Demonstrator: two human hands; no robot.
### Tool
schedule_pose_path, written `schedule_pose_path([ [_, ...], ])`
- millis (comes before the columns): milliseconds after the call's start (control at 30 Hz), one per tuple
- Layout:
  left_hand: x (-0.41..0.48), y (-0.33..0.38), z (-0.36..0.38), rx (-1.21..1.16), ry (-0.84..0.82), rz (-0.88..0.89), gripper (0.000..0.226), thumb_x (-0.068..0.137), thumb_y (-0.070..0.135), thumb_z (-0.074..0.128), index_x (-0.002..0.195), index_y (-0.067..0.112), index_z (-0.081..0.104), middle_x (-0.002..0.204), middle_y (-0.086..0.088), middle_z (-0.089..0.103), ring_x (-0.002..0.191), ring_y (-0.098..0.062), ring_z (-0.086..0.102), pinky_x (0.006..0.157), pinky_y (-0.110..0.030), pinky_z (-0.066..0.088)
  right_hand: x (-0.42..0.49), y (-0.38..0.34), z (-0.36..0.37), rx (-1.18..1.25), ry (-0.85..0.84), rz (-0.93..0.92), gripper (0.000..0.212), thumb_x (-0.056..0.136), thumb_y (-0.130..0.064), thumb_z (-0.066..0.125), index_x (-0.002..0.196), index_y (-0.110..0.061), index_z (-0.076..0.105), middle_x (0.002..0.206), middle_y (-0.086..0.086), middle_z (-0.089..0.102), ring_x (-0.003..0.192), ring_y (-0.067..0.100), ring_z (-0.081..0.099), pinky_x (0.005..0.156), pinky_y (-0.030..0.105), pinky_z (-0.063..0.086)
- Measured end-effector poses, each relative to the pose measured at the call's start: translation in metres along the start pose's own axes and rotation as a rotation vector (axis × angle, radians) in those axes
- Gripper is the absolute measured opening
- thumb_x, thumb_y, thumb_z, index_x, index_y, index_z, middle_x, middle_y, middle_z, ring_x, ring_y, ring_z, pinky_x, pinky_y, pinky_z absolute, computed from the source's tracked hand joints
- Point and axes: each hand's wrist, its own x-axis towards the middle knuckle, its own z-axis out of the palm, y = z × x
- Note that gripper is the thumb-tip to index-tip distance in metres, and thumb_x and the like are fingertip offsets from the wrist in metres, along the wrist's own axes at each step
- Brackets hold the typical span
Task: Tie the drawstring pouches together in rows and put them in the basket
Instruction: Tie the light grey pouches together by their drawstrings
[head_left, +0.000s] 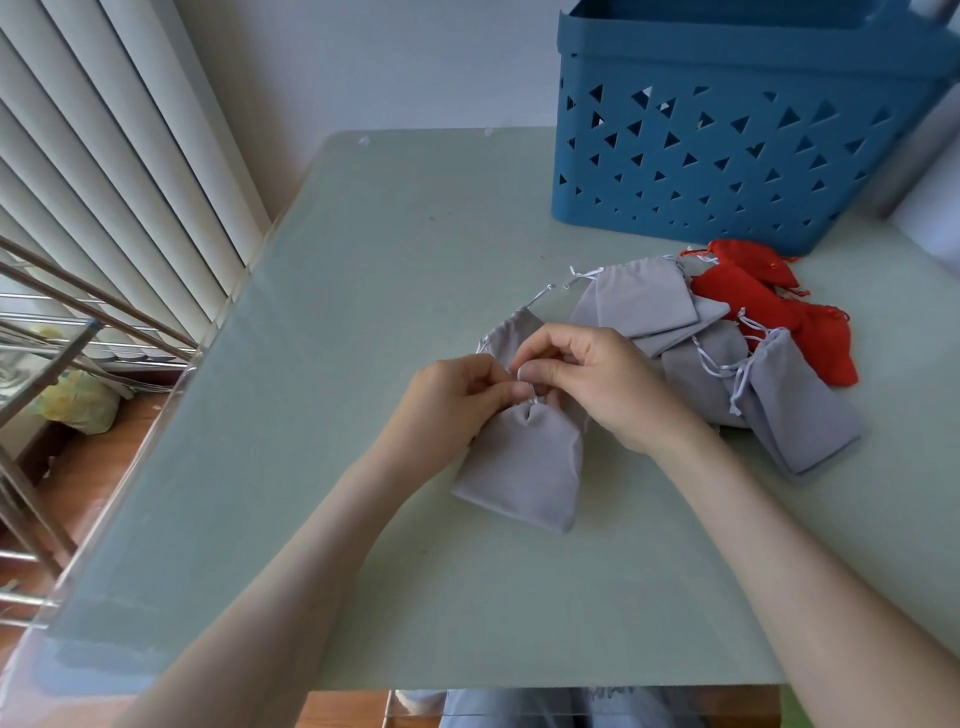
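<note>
A grey drawstring pouch (519, 467) lies flat on the table in front of me, mouth pointing away. A second grey pouch (511, 332) lies just beyond it, mostly hidden by my hands. My left hand (457, 400) and my right hand (597, 379) meet above the near pouch's gathered mouth, both pinching the thin white drawstrings (524, 387) between thumb and fingers. To the right lies a loose heap of several grey pouches (717, 364), with red pouches (769, 312) behind it. The blue basket (727, 171) with triangular holes stands at the back right.
The pale green glass table (363, 312) ends at a left edge beside white vertical blinds (104, 156) and a metal rack (52, 338). A white object (930, 197) sits right of the basket. The front edge of the table runs near my lap.
</note>
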Motion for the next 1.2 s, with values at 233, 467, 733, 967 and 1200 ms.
schedule_pose_path([
  [233,0.0,0.002,0.006,-0.138,-0.025,-0.014,0.025,0.08,0.027,0.075,0.075,0.005,0.065,0.064,0.004,0.056,0.059,-0.009,0.043,0.055,-0.021,0.031,-0.003,-0.006,0.007,-0.057,0.083,-0.077,0.018,0.084,-0.006,0.066,0.072,-0.019,0.062,0.068,0.002,0.061,0.057,0.006,0.048,0.057,0.019,0.041],
  [467,0.001,0.005,0.002,-0.346,0.027,0.048,0.017,0.084,0.017,0.07,0.072,0.007,0.064,0.074,-0.013,0.064,0.068,-0.01,0.053,0.066,-0.022,0.038,-0.003,-0.004,0.003,0.058,0.0,-0.024,0.003,0.096,-0.019,0.056,0.098,-0.021,0.057,0.093,0.003,0.07,0.083,0.004,0.062,0.081,0.018,0.045],
  [733,0.002,0.003,0.002,-0.385,-0.001,0.032,0.015,0.089,0.02,0.064,0.079,0.009,0.068,0.076,-0.009,0.057,0.065,-0.015,0.036,0.053,-0.02,0.028,-0.002,-0.002,-0.001,-0.041,-0.08,0.025,0.021,0.091,-0.04,0.059,0.094,-0.021,0.067,0.102,0.016,0.067,0.093,0.019,0.06,0.097,0.044,0.043],
  [967,0.004,0.003,-0.004,-0.435,-0.149,-0.019,0.019,0.081,0.023,0.063,0.078,0.004,0.066,0.064,0.006,0.058,0.056,-0.006,0.037,0.053,-0.017,0.027,-0.003,-0.006,-0.002,0.082,-0.088,-0.072,0.017,0.093,-0.018,0.056,0.1,-0.028,0.067,0.097,0.007,0.067,0.091,0.013,0.061,0.093,0.034,0.045],
  [1200,0.0,0.001,-0.009,-0.402,-0.292,-0.096,0.041,0.076,0.027,0.062,0.094,-0.01,0.064,0.056,0.009,0.054,0.055,-0.015,0.021,0.052,-0.023,0.018,-0.006,-0.009,-0.003,0.119,-0.151,-0.082,0.012,0.087,-0.011,0.061,0.09,-0.021,0.068,0.08,0.003,0.065,0.074,0.024,0.058,0.076,0.038,0.044],
])
